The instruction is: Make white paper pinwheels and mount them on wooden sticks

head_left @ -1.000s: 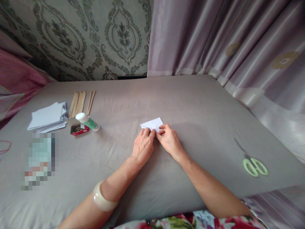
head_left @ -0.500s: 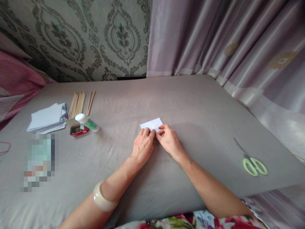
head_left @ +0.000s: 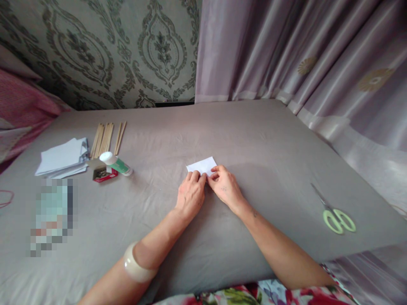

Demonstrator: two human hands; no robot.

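A small white piece of paper (head_left: 201, 164) lies on the grey cloth in the middle of the view. My left hand (head_left: 191, 192) is closed on its near left edge, fingers curled over it. From the right, my right hand (head_left: 225, 185) pinches the near right part between thumb and fingers. The two thumbs almost meet at the paper's near edge, and the fingers cover that edge. A pale bangle circles my left forearm.
Left on the grey cloth (head_left: 152, 237) are a stack of white paper (head_left: 60, 156), several wooden sticks (head_left: 103, 140), a glue stick (head_left: 119, 164) leaning on a small red box (head_left: 103, 174), and a blurred-out item (head_left: 52, 216). Green-handled scissors (head_left: 338, 220) lie at right.
Almost nothing differs. Both hands keep the same hold on the paper; the whole view has shifted very slightly.
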